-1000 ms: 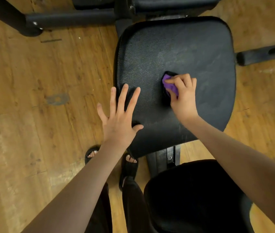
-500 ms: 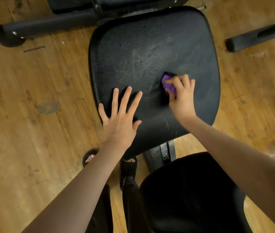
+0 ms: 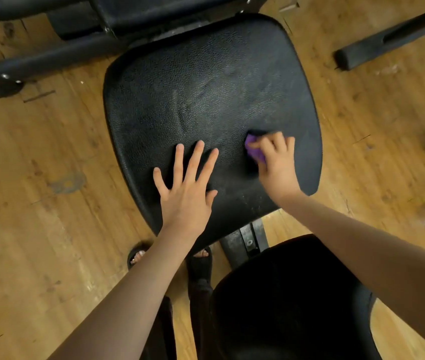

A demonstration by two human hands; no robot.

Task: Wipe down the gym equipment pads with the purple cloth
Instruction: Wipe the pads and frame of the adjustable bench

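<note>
The small purple cloth [image 3: 254,151] sits on the big black bumpy seat pad [image 3: 206,105], on its near right part. The right hand [image 3: 276,162] is on top of the cloth. Its fingers are curled over it and press it down on the pad, so only a bit of purple peeks out on the left side of the hand. This hand looks a little blurry.

The left hand [image 3: 185,188] lies flat on the near left part of the same pad, with its fingers straight and spread apart. It holds nothing. The two hands are near each other but do not touch.

A second black round pad [image 3: 292,302] is close to the person, below the right arm. A grey metal bar [image 3: 245,242] runs between the two pads. Black frame bars [image 3: 50,58] are at the far left. Two feet in black sandals [image 3: 198,261] stand on the brown wooden floor [image 3: 37,203].
</note>
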